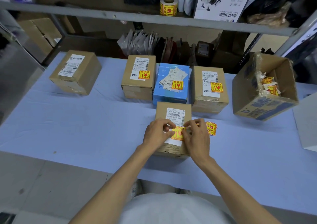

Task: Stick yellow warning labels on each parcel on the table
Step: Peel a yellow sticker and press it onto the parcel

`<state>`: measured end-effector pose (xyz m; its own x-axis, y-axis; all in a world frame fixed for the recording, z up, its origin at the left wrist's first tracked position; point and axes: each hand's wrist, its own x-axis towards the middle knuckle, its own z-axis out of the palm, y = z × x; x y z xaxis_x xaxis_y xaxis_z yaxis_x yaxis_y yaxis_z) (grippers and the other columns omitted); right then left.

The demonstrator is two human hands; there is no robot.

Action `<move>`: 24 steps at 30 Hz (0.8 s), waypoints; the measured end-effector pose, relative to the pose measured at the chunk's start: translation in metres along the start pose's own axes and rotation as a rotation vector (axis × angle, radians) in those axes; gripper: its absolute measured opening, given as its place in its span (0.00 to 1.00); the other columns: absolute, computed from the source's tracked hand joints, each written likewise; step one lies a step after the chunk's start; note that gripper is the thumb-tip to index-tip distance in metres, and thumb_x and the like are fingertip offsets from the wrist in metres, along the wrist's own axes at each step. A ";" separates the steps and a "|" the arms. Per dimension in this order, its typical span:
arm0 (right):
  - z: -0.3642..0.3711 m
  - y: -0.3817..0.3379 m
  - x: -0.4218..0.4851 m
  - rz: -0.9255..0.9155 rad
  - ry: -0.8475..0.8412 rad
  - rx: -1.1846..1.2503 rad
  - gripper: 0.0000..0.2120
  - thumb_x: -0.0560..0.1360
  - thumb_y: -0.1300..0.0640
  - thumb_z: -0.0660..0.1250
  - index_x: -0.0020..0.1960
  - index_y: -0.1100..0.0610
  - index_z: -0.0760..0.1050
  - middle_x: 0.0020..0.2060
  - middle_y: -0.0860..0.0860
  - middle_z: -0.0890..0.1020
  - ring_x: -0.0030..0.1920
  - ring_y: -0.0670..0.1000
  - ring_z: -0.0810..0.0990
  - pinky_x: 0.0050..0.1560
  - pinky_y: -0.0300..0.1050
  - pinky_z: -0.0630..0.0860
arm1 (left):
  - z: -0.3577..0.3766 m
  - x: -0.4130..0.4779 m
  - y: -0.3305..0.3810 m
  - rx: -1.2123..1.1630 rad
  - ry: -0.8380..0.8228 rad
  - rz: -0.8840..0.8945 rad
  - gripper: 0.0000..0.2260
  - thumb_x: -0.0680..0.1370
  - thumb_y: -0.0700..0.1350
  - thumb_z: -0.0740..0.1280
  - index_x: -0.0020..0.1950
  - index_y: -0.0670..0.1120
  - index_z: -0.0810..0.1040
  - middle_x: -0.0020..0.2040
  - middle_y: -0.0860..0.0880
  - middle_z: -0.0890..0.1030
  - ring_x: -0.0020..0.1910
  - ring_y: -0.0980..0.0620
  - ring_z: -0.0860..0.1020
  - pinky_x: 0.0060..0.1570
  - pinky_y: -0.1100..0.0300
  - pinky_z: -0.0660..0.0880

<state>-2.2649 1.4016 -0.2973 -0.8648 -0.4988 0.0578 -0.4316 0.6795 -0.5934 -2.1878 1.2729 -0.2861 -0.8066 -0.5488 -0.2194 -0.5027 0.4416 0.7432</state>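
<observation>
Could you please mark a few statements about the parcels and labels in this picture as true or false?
1. The left hand and the right hand both pinch a yellow label over the nearest parcel. True.
2. The far-left parcel already carries a yellow sticker. False: only a white shipping label shows on it.
3. The blue parcel bears a warning sticker. True.
4. The label roll lies on the table. False: it stands on the shelf.
</observation>
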 end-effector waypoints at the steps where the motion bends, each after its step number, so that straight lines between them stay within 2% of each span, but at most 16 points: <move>1: -0.001 0.004 0.000 -0.026 -0.006 0.023 0.04 0.73 0.61 0.70 0.47 0.58 0.80 0.48 0.53 0.76 0.50 0.52 0.75 0.42 0.40 0.67 | -0.002 0.000 -0.001 -0.001 -0.001 -0.008 0.07 0.70 0.46 0.74 0.47 0.55 0.83 0.39 0.55 0.79 0.41 0.59 0.77 0.42 0.63 0.71; 3: -0.004 0.013 -0.002 -0.030 -0.019 0.052 0.03 0.73 0.59 0.71 0.46 0.56 0.82 0.45 0.49 0.76 0.50 0.51 0.74 0.42 0.40 0.66 | -0.005 0.001 -0.004 -0.017 -0.010 -0.016 0.07 0.70 0.46 0.74 0.47 0.56 0.84 0.40 0.55 0.81 0.43 0.59 0.78 0.43 0.62 0.72; 5: -0.007 0.023 -0.004 -0.041 0.005 0.013 0.04 0.74 0.57 0.71 0.47 0.54 0.83 0.46 0.49 0.78 0.52 0.51 0.75 0.41 0.41 0.67 | -0.007 0.001 -0.005 -0.010 -0.042 0.002 0.07 0.71 0.46 0.74 0.48 0.55 0.84 0.46 0.54 0.82 0.44 0.58 0.78 0.46 0.60 0.75; 7: -0.008 0.028 -0.005 -0.133 0.007 -0.026 0.07 0.73 0.55 0.72 0.50 0.53 0.84 0.52 0.50 0.80 0.55 0.53 0.75 0.43 0.42 0.70 | -0.007 0.000 -0.004 0.045 -0.081 0.044 0.07 0.72 0.48 0.74 0.50 0.54 0.85 0.51 0.55 0.81 0.45 0.57 0.77 0.48 0.59 0.75; 9: -0.007 0.030 -0.009 -0.294 -0.053 -0.046 0.10 0.73 0.54 0.73 0.53 0.52 0.83 0.57 0.51 0.80 0.57 0.51 0.73 0.46 0.43 0.73 | -0.006 -0.003 -0.004 0.079 -0.104 0.069 0.10 0.71 0.50 0.74 0.52 0.55 0.84 0.51 0.55 0.80 0.45 0.57 0.76 0.47 0.58 0.75; 11: -0.005 0.031 -0.012 -0.357 -0.091 -0.065 0.10 0.73 0.54 0.73 0.53 0.52 0.84 0.59 0.49 0.80 0.59 0.50 0.73 0.46 0.42 0.75 | -0.005 -0.004 -0.005 0.078 -0.099 0.055 0.11 0.70 0.51 0.75 0.52 0.55 0.84 0.51 0.55 0.80 0.45 0.56 0.76 0.46 0.58 0.75; 17: -0.010 0.032 -0.004 -0.096 -0.072 0.084 0.07 0.70 0.54 0.75 0.48 0.53 0.85 0.55 0.47 0.82 0.58 0.49 0.77 0.51 0.38 0.68 | -0.013 0.001 -0.010 -0.022 -0.036 -0.015 0.08 0.68 0.50 0.77 0.45 0.54 0.85 0.45 0.58 0.80 0.46 0.56 0.78 0.46 0.59 0.74; 21: -0.006 0.016 0.002 -0.104 -0.123 0.168 0.10 0.69 0.53 0.76 0.50 0.51 0.85 0.57 0.45 0.81 0.58 0.48 0.74 0.54 0.39 0.66 | -0.008 0.002 -0.001 0.072 -0.066 0.038 0.13 0.66 0.53 0.77 0.49 0.56 0.84 0.49 0.57 0.80 0.46 0.56 0.77 0.45 0.58 0.75; 24: -0.005 0.016 0.004 -0.106 -0.148 0.126 0.09 0.69 0.57 0.75 0.49 0.52 0.85 0.58 0.47 0.81 0.60 0.49 0.74 0.53 0.36 0.65 | -0.010 0.006 -0.006 0.044 -0.099 0.026 0.10 0.67 0.51 0.77 0.47 0.56 0.85 0.49 0.56 0.81 0.47 0.55 0.77 0.47 0.57 0.75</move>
<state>-2.2764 1.4132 -0.3021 -0.7652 -0.6437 0.0122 -0.4747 0.5513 -0.6861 -2.1860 1.2598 -0.2856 -0.8454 -0.4648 -0.2633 -0.4923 0.4866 0.7217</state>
